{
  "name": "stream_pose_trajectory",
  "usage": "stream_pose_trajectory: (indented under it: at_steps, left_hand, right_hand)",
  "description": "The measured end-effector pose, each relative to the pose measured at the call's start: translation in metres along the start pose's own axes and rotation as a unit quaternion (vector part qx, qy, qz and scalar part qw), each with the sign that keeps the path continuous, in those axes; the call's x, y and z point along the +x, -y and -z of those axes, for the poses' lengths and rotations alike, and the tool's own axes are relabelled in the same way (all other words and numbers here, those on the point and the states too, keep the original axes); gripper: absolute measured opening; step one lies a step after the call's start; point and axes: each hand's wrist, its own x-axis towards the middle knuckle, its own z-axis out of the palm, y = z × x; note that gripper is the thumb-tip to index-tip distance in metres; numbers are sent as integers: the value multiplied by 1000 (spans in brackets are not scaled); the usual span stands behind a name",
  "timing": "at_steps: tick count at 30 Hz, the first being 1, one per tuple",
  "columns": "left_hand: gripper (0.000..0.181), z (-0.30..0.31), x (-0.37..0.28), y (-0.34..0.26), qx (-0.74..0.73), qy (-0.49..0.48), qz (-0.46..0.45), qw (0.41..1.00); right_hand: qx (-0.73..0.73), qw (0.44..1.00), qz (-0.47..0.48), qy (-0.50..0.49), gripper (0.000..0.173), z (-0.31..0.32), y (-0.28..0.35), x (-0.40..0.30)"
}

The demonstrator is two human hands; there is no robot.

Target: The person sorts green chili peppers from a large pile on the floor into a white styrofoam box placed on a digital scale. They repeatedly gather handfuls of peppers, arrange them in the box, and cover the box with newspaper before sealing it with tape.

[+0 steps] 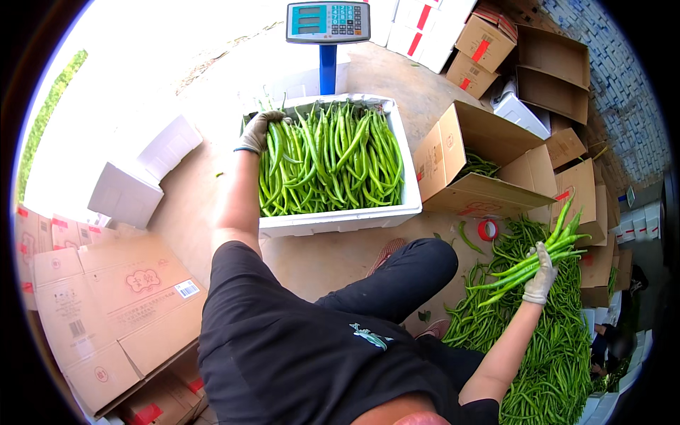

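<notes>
Long green chili peppers [329,164] fill a white foam box [340,222], laid side by side with stems toward the far wall. My gloved left hand [258,130] rests over the pepper stems in the box's far left corner; its fingertips are partly hidden among them. Out to the right, my gloved right hand [541,276] grips a bunch of green chili peppers [558,244], held above a large heap of loose peppers [552,356] on the floor. Behind the box stands a platform scale's display [328,22] on a blue post [328,69].
An upright open cardboard box [494,194] with some peppers inside stands right of the foam box. Red tape [487,230] lies by the heap. Cardboard boxes [122,297] crowd the left, white foam boxes [125,194] beyond them. Another person [611,342] is partly visible at the far right.
</notes>
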Motion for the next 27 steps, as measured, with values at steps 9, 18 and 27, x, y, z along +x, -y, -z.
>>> stream_pose_trajectory:
  at_steps: [9,18,27]
  left_hand:
    - [78,16,7,30,459,-255,-104,845]
    - [44,10,-119,56,535,-255,-357,722]
    - [27,-40,-180,199,415,20,-302,858]
  right_hand:
    - [-9,999,-29,-33,14,24,-2,-28]
    - [33,998,-49,25,15,-3,-4,-61]
    - [11,995,5,99,18,-45,36,-102]
